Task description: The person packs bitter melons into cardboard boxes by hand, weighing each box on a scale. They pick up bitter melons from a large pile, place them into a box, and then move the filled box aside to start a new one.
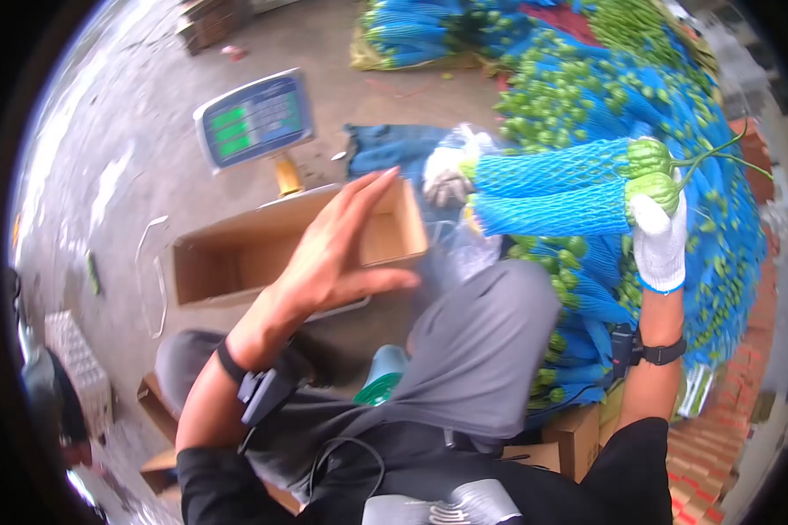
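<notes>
My right hand (661, 241), in a white knit glove, grips the stem ends of two bitter melons (650, 162) side by side. Their green ribbed tops and long curling stems show. The rest of each is covered by a blue foam net sleeve (552, 206). My left hand (333, 254) is bare, fingers stretched and thumb spread, with nothing in it. It hovers over the near side of an open cardboard box (236, 258). A white glove (448, 175) shows at the far ends of the sleeves, by a blue cloth (385, 144).
A scale display (254, 118) with green digits stands behind the box. Piles of netted bitter melons (569, 87) cover the right side. Clear plastic bags (464, 249) lie beside my knee. More cardboard boxes (578, 437) are close to my body, and a white crate (79, 359) stands at left.
</notes>
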Tool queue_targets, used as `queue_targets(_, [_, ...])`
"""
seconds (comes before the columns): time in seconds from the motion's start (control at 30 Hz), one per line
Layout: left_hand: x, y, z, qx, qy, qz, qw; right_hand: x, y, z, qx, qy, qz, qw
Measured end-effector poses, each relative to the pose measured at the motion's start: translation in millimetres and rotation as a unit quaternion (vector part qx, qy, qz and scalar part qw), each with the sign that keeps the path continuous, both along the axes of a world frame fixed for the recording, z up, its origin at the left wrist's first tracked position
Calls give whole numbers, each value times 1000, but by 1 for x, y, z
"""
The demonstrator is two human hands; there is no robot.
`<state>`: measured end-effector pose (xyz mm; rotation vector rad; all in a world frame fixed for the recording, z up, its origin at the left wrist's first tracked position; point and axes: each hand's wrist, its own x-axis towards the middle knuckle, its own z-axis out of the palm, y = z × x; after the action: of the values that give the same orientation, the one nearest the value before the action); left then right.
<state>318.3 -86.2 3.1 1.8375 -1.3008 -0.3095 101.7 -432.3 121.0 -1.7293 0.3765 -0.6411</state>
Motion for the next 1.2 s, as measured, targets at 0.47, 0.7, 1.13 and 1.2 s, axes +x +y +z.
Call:
queue_targets(0.47, [54, 62, -14, 151, -21, 70, 986, 142, 102, -66, -67, 149, 334, 928])
queue_targets(0.7, [83, 82, -79, 355, -68, -26, 932, 90, 15, -166, -11, 394, 309, 865])
queue_targets(1.13, [88, 40, -198, 392, -75, -105, 911, 91, 34, -260, -42, 301, 530, 792])
queue_targets(1.2, [76, 23, -202, 342, -111, -100, 928, 93, 39, -246, -10, 311, 509, 803])
